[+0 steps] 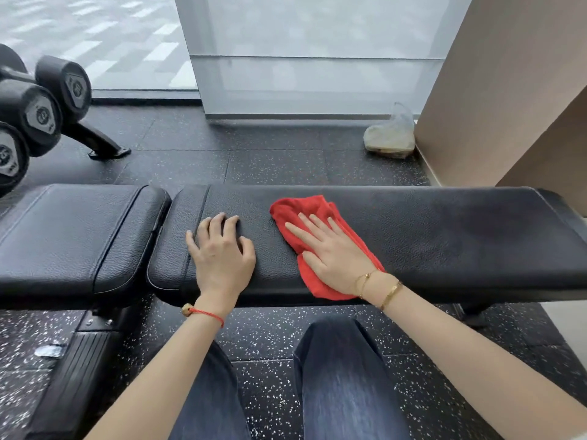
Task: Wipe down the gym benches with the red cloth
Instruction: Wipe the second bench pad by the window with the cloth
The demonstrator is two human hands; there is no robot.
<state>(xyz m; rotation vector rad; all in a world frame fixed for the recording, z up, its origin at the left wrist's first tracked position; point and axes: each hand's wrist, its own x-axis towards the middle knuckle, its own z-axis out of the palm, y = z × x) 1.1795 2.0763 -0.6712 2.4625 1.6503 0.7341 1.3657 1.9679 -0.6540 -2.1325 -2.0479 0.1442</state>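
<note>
a crumpled red terry cloth is pressed flat onto the long black textured vinyl bench pad by the right hand, whose fingers are spread apart and laid straight over the fabric; nothing is pinched, the cloth is merely held down under the palm. part of the cloth shows beyond the fingertips and a strip trails back past the wrist toward the near edge of the pad. the left hand is set on the bare pad just beside the right, its fingers curled and slightly parted, gripping nothing, apparently as a brace.

the cloth is judged to be light, limp and soft, so it is likely to bunch or roll if pushed from one corner; it is best controlled from its middle with a broad flat palm, as is seen here. some drag is to be expected from the grained vinyl, so steady downward pressure is called for. the second black padded seat section, off beyond the left hand, is not yet being wiped.
</note>
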